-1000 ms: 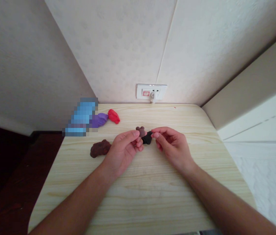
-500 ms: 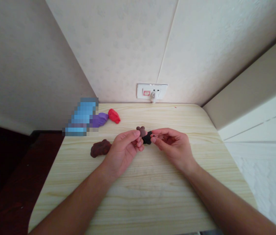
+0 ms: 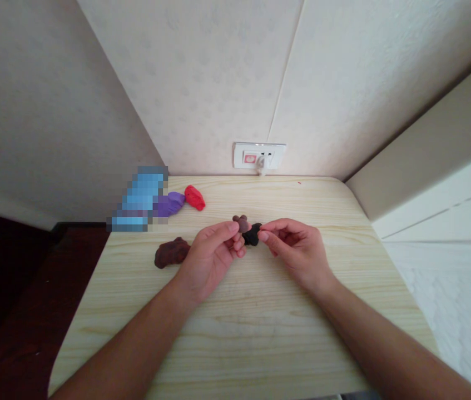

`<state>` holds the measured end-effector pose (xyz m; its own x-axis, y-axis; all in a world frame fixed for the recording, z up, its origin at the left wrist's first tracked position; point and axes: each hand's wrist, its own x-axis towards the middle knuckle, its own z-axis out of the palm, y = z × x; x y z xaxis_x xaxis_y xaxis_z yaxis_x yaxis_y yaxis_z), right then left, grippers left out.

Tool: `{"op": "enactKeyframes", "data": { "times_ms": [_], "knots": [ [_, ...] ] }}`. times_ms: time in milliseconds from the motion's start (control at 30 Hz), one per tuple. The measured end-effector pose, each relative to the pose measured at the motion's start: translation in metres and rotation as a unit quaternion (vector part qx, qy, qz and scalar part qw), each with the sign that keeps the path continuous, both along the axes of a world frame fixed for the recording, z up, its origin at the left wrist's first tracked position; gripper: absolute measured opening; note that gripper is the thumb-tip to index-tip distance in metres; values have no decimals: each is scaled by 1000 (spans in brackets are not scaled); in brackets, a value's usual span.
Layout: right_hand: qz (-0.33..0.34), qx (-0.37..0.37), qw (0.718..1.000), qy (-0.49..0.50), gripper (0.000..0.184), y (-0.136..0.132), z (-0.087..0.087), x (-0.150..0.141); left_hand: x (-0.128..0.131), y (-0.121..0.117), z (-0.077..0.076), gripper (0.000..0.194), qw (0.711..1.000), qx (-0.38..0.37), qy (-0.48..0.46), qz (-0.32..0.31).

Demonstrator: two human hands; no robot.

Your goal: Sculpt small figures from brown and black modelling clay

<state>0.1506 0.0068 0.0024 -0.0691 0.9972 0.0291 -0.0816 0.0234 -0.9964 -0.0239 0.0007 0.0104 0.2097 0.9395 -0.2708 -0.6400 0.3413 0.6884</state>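
Between the thumb and fingers of my left hand (image 3: 214,253) is a small brown clay figure (image 3: 242,223), a rounded piece with two little balls on top like ears. My right hand (image 3: 296,244) is closed in a pinch, thumb against forefinger; whatever lies between the tips is too small to make out. Behind those fingertips a lump of black clay (image 3: 252,235) rests on the table, partly covered by both hands. Left of my left hand lies a larger dark brown clay lump (image 3: 172,253), its right end hidden by the hand.
Purple clay (image 3: 170,204) and red clay (image 3: 194,198) lie touching at the back left of the wood-grain table (image 3: 243,344). A blurred-out blue object (image 3: 141,194) sits beside them. Against the wall is a socket (image 3: 259,155) with a plug. White bedding (image 3: 460,311) borders the right side.
My right thumb and forefinger have pressed closer together, near the black clay. My left hand and the brown figure stay in place.
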Motion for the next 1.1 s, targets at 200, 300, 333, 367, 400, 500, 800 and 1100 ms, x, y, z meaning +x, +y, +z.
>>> {"op": "enactKeyframes", "data": {
  "times_ms": [200,300,333,367,400,500,800,1100],
  "knots": [
    [4,0,999,-31,31,-1,2,1,0,0,0,19,1000,2,4,-3],
    [2,-8,999,-33,34,-1,2,0,1,0,0,19,1000,2,4,0],
    [3,-9,1000,-27,34,-1,2,0,1,0,0,19,1000,2,5,0],
    [4,-9,1000,-20,34,-1,2,0,1,0,0,20,1000,2,5,0],
    [5,-9,1000,-13,33,-1,3,-1,1,0,0,20,1000,2,5,-1],
    [6,-5,1000,-9,32,-2,4,-1,0,0,0,19,1000,1,4,-4],
    [30,28,999,-17,35,-10,6,2,1,0,-1,22,1000,7,17,-9],
    [26,61,998,-6,13,-13,-2,-2,2,-2,-5,22,997,45,56,-43]
  ]
}}
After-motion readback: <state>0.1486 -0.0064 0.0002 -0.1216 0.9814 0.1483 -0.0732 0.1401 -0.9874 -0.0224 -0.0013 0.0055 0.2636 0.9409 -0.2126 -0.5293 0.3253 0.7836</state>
